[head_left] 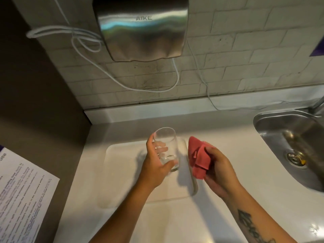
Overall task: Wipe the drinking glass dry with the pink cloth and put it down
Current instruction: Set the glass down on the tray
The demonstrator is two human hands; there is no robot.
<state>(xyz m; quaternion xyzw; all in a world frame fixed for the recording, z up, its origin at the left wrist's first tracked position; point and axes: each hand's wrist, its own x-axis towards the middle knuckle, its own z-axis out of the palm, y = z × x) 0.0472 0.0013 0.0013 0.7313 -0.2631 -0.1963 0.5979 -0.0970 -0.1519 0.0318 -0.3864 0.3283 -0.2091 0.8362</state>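
Note:
A clear drinking glass (166, 146) is held upright above a white tray (122, 172) on the counter. My left hand (156, 165) is wrapped around its lower half, fingers showing through the glass. The folded pink cloth (198, 158) is pinched in my right hand (219, 171), just right of the glass and a small gap away from it. The cloth does not touch the glass.
A steel sink (294, 146) with a drain lies at the right, its tap at the far right edge. A steel hand dryer (142, 27) hangs on the tiled wall, with white cables drooping below it. A printed notice (22, 195) is at the left.

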